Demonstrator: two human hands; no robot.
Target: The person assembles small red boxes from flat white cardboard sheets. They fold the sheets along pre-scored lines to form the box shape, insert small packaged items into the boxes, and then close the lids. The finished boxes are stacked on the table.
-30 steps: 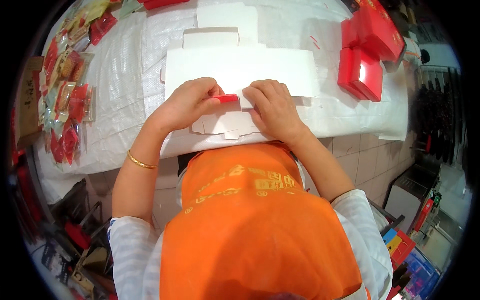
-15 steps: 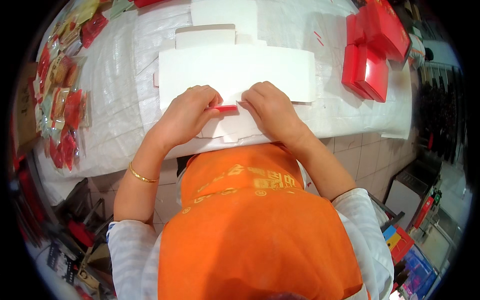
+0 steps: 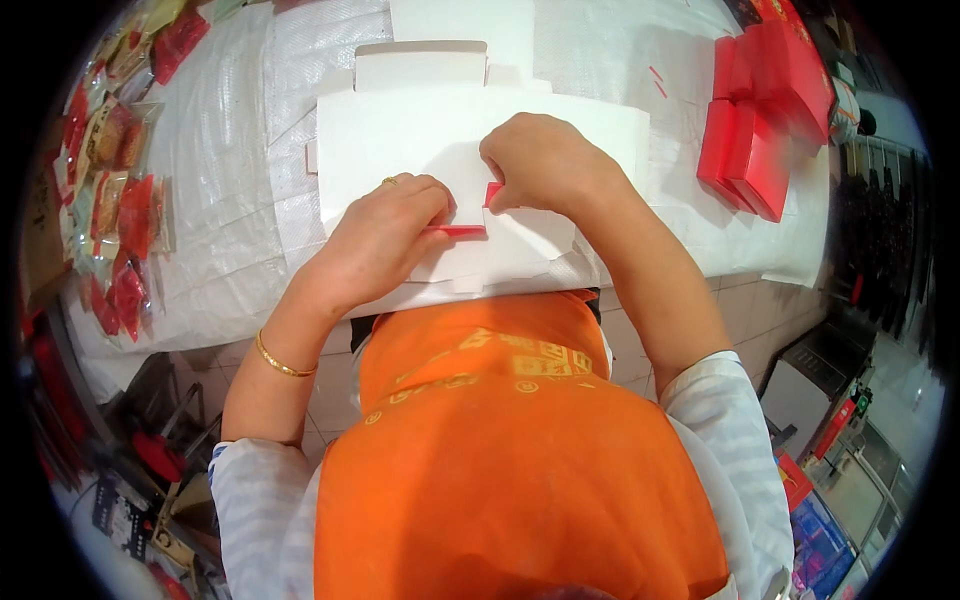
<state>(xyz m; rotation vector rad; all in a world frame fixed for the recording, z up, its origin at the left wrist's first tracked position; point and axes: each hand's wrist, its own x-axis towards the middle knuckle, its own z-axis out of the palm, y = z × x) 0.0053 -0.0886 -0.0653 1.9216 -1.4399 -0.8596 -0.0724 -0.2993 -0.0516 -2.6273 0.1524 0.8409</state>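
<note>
Folding a flat white carton [image 3: 420, 140] — left hand [image 3: 385, 235], right hand [image 3: 545, 165] pressing.

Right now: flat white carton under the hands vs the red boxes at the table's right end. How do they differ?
The white carton blank lies flat and unfolded with its white side up; the red boxes are closed and stacked. The left hand and right hand press on the blank, bending a flap whose underside shows red; nobody touches the red boxes. Both sit on the white-covered table.

white carton blank [image 3: 400, 140], red boxes [image 3: 760, 130], orange apron [image 3: 520, 470]
</note>
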